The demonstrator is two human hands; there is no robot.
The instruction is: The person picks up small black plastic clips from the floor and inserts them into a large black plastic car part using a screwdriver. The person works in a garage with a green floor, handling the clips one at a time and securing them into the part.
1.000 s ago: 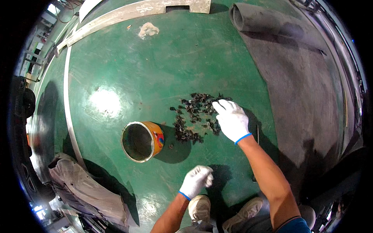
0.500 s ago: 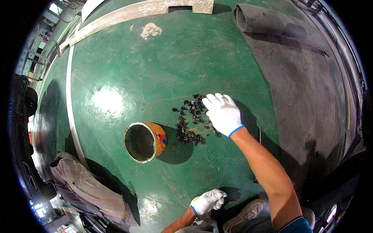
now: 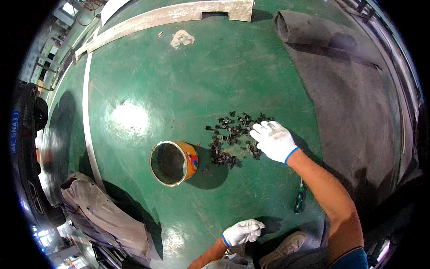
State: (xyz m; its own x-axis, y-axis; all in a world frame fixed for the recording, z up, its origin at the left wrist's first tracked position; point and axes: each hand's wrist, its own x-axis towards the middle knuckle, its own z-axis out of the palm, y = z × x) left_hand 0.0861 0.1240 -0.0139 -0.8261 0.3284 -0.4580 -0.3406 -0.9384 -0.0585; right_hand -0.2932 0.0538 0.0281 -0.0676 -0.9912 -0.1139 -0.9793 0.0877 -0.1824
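Small black plastic clips (image 3: 224, 160), probably fasteners, lie in a loose, spread-out heap on the green floor. My right hand (image 3: 274, 140), in a white knitted glove with a blue cuff, is at the heap's right edge. Its fingers are stretched out and slightly apart, their tips at the clips; nothing shows gripped in it. Low in the view, near my shoes, my left hand (image 3: 244, 232) wears a matching glove. Its fingers are curled together, and whatever they may hold is hidden. Left of the heap stands a round, open-topped orange tin (image 3: 191, 160), its inside dark.
A green-handled screwdriver (image 3: 300, 200) lies beside my right forearm. To the right is a grey mat (image 3: 354, 98) with a rolled far end (image 3: 322, 33). A long pale panel (image 3: 170, 15) crosses the far floor; a bent grey panel (image 3: 105, 210) lies lower left. A car (image 3: 29, 148) stands at far left.
My right hand has drawn back to the right and nearer, uncovering more clips at the heap's far right. The screwdriver's handle now shows. My left hand stays curled near my shoes.
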